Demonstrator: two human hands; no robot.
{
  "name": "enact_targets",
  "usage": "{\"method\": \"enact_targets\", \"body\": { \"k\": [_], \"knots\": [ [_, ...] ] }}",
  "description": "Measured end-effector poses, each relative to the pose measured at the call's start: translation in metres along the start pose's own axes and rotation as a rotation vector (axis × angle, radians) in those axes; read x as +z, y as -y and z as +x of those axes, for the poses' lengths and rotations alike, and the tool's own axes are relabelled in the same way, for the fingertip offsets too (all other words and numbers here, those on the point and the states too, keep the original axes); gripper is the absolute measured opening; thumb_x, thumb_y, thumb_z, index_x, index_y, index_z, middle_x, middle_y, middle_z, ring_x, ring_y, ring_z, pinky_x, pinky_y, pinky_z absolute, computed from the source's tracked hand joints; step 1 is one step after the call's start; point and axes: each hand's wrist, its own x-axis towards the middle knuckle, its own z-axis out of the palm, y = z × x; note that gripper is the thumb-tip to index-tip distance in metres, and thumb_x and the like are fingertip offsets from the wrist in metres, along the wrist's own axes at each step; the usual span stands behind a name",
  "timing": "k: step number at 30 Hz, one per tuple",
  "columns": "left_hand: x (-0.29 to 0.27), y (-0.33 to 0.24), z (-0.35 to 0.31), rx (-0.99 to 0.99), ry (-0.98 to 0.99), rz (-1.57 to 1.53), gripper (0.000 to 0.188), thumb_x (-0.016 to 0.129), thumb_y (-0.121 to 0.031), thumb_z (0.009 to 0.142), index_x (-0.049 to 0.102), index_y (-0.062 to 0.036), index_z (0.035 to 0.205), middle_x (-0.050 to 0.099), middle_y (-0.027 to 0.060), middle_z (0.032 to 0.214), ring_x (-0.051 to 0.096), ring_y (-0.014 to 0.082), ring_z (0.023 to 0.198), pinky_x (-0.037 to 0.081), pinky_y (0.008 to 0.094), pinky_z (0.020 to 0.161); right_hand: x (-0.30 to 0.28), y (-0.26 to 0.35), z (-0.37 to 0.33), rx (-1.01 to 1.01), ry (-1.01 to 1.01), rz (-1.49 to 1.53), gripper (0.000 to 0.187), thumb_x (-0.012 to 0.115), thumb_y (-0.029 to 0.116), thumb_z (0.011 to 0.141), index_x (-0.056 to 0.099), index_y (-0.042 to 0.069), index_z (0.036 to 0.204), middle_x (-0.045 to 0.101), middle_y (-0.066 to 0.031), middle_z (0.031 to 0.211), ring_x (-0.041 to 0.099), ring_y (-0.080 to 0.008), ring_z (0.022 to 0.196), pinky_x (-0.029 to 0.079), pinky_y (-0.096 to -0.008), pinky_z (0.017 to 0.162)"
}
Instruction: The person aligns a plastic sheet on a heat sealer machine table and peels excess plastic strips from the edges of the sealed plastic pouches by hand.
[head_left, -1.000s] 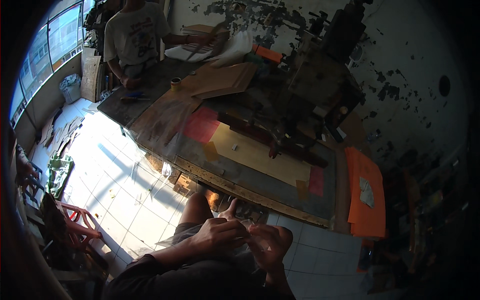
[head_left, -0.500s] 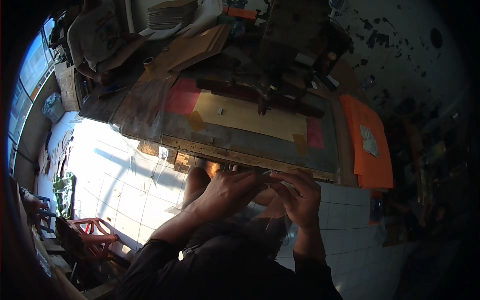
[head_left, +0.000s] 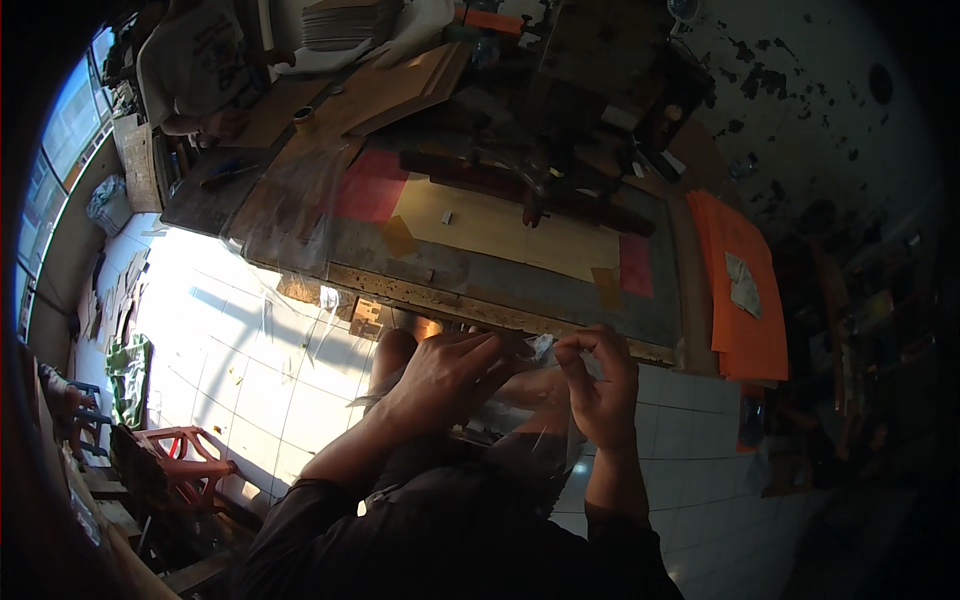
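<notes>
Over my lap, just in front of the table's near edge, my left hand (head_left: 450, 372) has its fingers bent and closed on a thin clear plastic sheet (head_left: 548, 418). My right hand (head_left: 604, 388) is closed in a pinch, thumb to forefinger, at the sheet's upper right edge. A crumpled, shiny bit of the plastic (head_left: 543, 346) shows between the two hands. The sheet hangs down across my legs, and I can see through it. Whether it is a single sheet or a bag I cannot tell.
Beyond my hands a worn table (head_left: 470, 305) carries a yellow panel (head_left: 510, 232) with pink ends under a dark clamp bar (head_left: 490, 185). Orange sheets (head_left: 748, 320) lie right. Brown cardboard (head_left: 410, 88) and a tape roll (head_left: 304, 119) sit far left, near another person (head_left: 195, 65). A red stool (head_left: 190, 465) stands left.
My hands have drawn slightly apart, and crumpled plastic now shows between them. The view has shifted a little. At far left the other person's arms have moved over the cardboard.
</notes>
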Motion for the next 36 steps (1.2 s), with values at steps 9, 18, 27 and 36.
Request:
{"method": "enact_targets", "body": {
  "k": [9,18,27,36],
  "knots": [
    [-0.004,-0.004,-0.001,0.035,0.013,0.084,0.021,0.071,-0.013,0.088,0.066,-0.0082,0.108,0.071,0.0089,0.085,0.071,0.0301,0.078,0.055,0.0406,0.065,0.001,-0.006,0.0,-0.093,0.035,-0.119,0.012,0.067,0.016,0.096,0.064,0.005,0.093,0.065,-0.0071,0.086,0.06,-0.0247,0.08,0.043,-0.0368,0.076],
    [-0.034,0.031,0.0,-0.096,-0.046,0.265,0.019,0.079,-0.02,0.085,0.072,-0.011,0.101,0.071,0.004,0.085,0.07,0.0223,0.077,0.054,0.0344,0.067,-0.015,-0.046,0.006,0.03,-0.261,0.134,0.013,0.059,0.013,0.1,0.063,0.001,0.094,0.064,-0.0069,0.084,0.061,-0.019,0.08,0.047,-0.0332,0.077],
    [-0.054,0.071,0.016,-0.266,-0.266,-0.037,0.023,0.079,-0.013,0.087,0.072,-0.0047,0.108,0.077,0.0071,0.095,0.073,0.0151,0.09,0.054,0.0304,0.081,-0.013,-0.094,0.021,0.188,-0.43,0.339,0.025,0.057,0.026,0.105,0.062,0.002,0.104,0.071,-0.0081,0.088,0.065,-0.0136,0.09,0.045,-0.0302,0.091],
    [-0.059,0.061,0.021,-0.329,-0.209,-0.565,0.037,0.065,-0.006,0.097,0.058,-0.0041,0.133,0.077,0.0086,0.098,0.072,0.0142,0.09,0.053,0.0285,0.081,-0.035,-0.097,0.02,0.317,-0.345,0.309,0.041,0.062,0.043,0.101,0.063,0.003,0.106,0.07,-0.0081,0.079,0.067,-0.0168,0.083,0.041,-0.0331,0.095]
  ]
}}
